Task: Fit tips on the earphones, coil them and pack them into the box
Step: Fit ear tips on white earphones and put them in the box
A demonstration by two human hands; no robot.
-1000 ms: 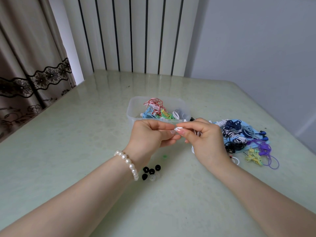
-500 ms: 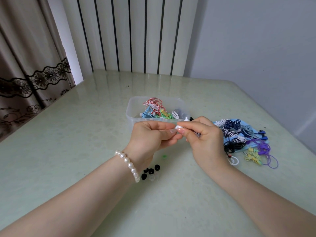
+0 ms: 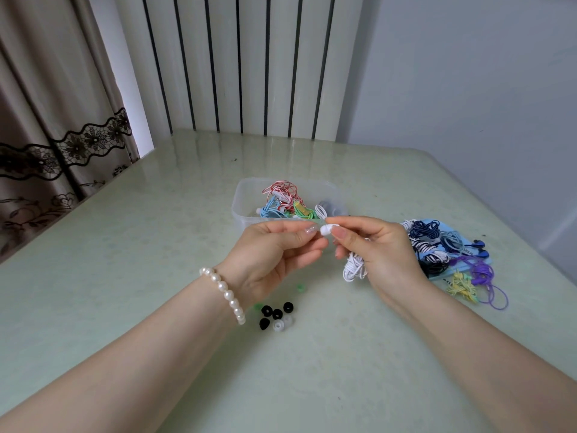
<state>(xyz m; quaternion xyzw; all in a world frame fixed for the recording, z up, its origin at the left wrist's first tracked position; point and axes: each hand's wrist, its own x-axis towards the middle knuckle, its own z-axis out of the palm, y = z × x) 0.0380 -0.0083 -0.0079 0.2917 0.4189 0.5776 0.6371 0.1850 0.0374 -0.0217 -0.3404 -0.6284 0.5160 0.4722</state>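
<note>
pale green table (image 3: 131, 245), striped wall (image 3: 237, 64), lace-trimmed curtain (image 3: 46, 120)

The pale green tabletop (image 3: 125, 276) carries a clear plastic box (image 3: 246, 210). To the right of the box lies a heap of coiled earphones (image 3: 449, 254); nearer than the box lie loose ear tips (image 3: 276, 317).

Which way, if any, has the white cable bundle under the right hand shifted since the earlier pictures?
Yes. The white cable bundle now hangs in plain view below the right hand, nearer the loose ear tips; before, the hand hid it.
</note>
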